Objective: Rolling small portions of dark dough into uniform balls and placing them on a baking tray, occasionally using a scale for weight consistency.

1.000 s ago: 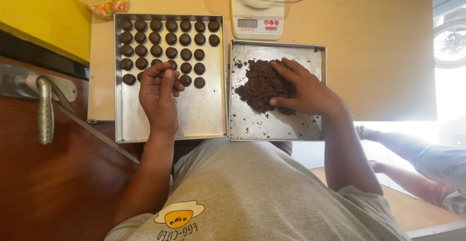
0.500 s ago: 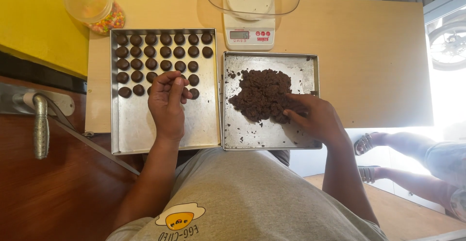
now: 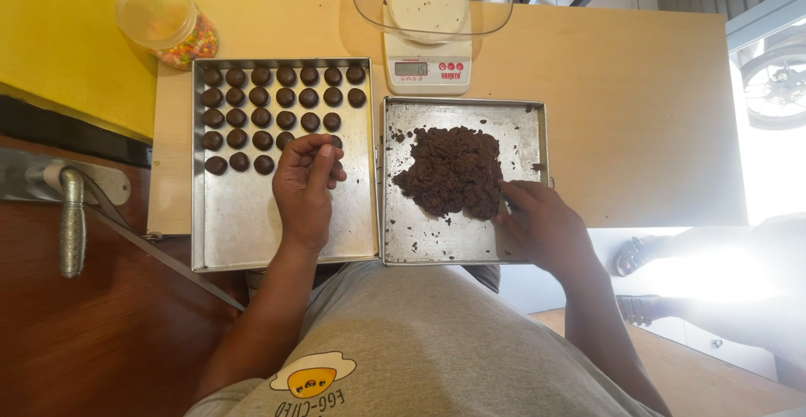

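Since a second ago my right hand (image 3: 541, 225) slid off the chocolate dough mound (image 3: 453, 171) to its 4 o'clock edge, fingers pinching loosely into it. Left hand (image 3: 304, 183), fingers curled, contents hidden, hovers beside the ball rows (image 3: 273, 110), which lie toward 11 o'clock.

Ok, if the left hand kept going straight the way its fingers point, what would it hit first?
Probably the dark balls in the left tray. The left hand points up-left toward the nearest rows, with fingertips already close beside them. Its height above the tray is unclear.
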